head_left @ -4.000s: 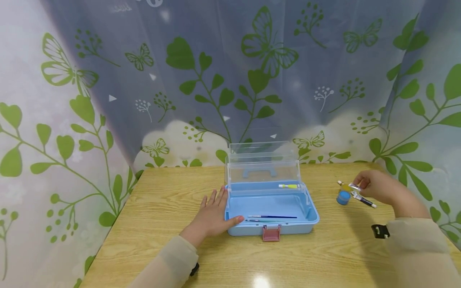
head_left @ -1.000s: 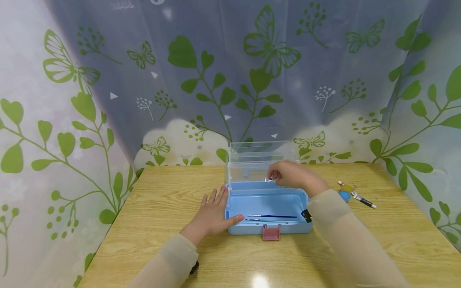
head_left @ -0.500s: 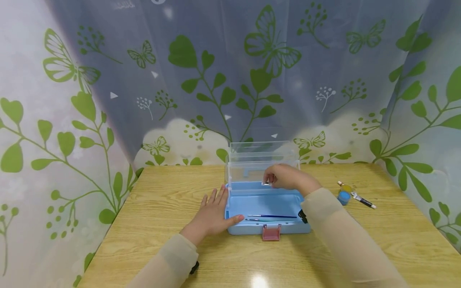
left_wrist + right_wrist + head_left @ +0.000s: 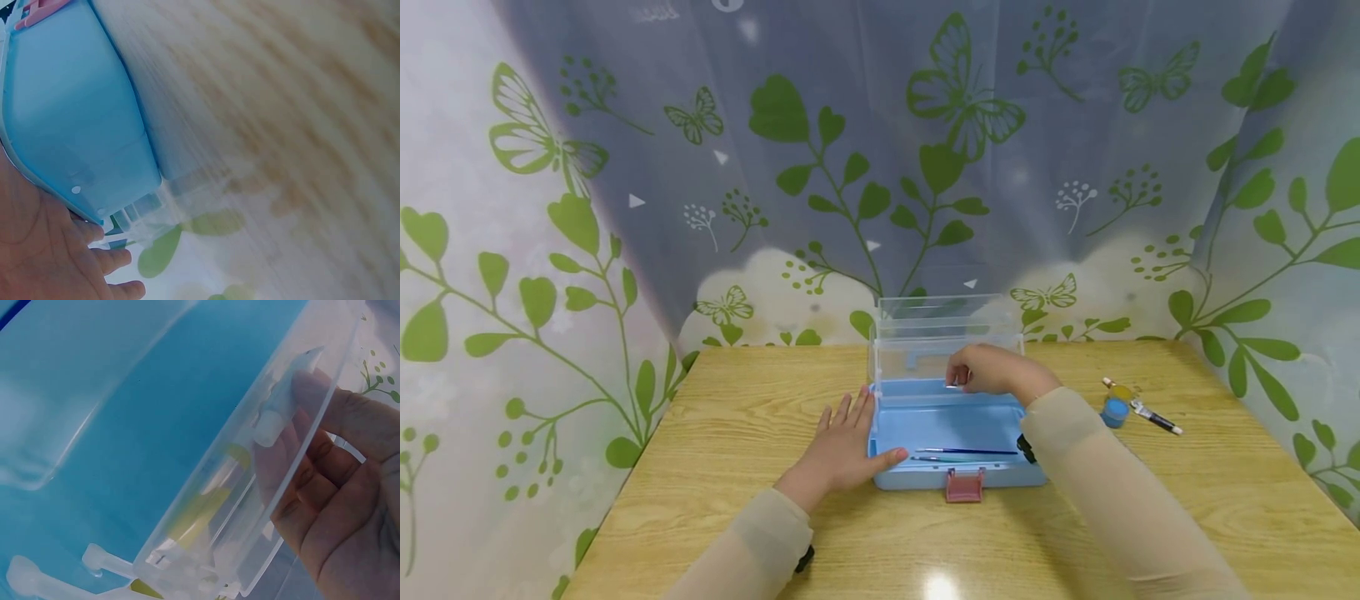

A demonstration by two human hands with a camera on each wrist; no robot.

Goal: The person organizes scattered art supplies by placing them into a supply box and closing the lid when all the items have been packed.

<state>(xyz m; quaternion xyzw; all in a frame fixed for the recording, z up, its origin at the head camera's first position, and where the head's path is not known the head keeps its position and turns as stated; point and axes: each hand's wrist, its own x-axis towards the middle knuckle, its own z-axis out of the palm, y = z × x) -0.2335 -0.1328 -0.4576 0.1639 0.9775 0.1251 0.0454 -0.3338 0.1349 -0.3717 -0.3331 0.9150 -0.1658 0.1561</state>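
A light blue plastic box (image 4: pixel 917 478) stands with its clear lid (image 4: pixel 936 308) raised. My left hand (image 4: pixel 842 454) rests against its left side, fingers straight and thumb over the front rim. At the back, my right hand (image 4: pixel 996 371) pinches a small paint tube (image 4: pixel 282 400) with a white cap, inside the clear tray (image 4: pixel 181 559). A yellow-green paint tube (image 4: pixel 200 515) lies in that tray, hidden behind the right hand in the head view. On the box floor lie a dark blue paintbrush (image 4: pixel 966 451) and a teal paintbrush (image 4: pixel 958 459).
Right of the box, a blue-lidded paint jar (image 4: pixel 1115 412) stands on the wooden table (image 4: pixel 737 400). Beside it lie a black paint tube (image 4: pixel 1159 418) and a yellow paint tube (image 4: pixel 1120 392). A pink latch (image 4: pixel 964 486) hangs at the box front. Patterned curtains (image 4: pixel 820 192) surround the table.
From the loose tubes at the right, my right hand has brought one paint tube over to the tray. Within the last second it has shifted slightly left and down. The left hand stays put.
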